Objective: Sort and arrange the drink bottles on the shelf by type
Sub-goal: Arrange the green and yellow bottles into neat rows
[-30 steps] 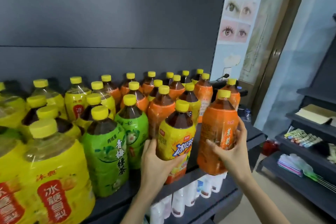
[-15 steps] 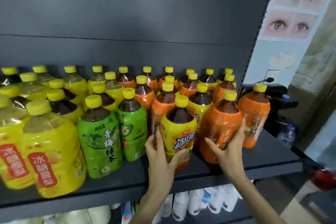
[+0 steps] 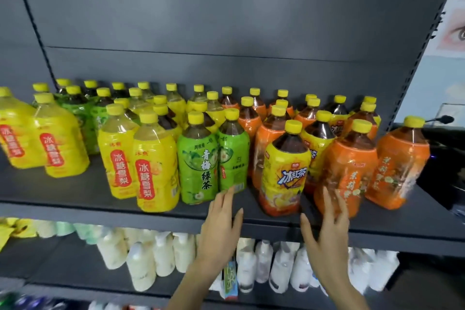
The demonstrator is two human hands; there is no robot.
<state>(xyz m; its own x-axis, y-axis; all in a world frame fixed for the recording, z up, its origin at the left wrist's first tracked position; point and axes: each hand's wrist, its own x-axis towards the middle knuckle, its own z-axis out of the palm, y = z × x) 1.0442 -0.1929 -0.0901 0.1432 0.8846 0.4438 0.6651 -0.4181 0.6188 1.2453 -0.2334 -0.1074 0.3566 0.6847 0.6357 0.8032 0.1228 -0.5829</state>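
Observation:
A dark shelf [image 3: 75, 199] carries many yellow-capped drink bottles. Yellow pear-drink bottles [image 3: 156, 168] stand at the left and front, green-tea bottles [image 3: 197, 166] in the middle, orange-labelled tea bottles [image 3: 349, 171] at the right. One yellow iced-tea bottle [image 3: 284, 171] stands alone at the front among the orange ones. My left hand [image 3: 224, 224] hovers with straight fingers in front of the shelf edge, just below the green bottles. My right hand [image 3: 327, 229] is spread open in front of the front orange bottle, holding nothing.
A lower shelf [image 3: 75, 254] holds several white bottles [image 3: 141, 267] and pale pouches. A black device [image 3: 442, 171] sits at the shelf's right end beside the last orange bottle [image 3: 400, 166]. Bare shelf lies at the front left.
Both hands have let go of the iced-tea and orange bottles and drawn back below the shelf edge. The view has swung left, so more of the yellow bottles show.

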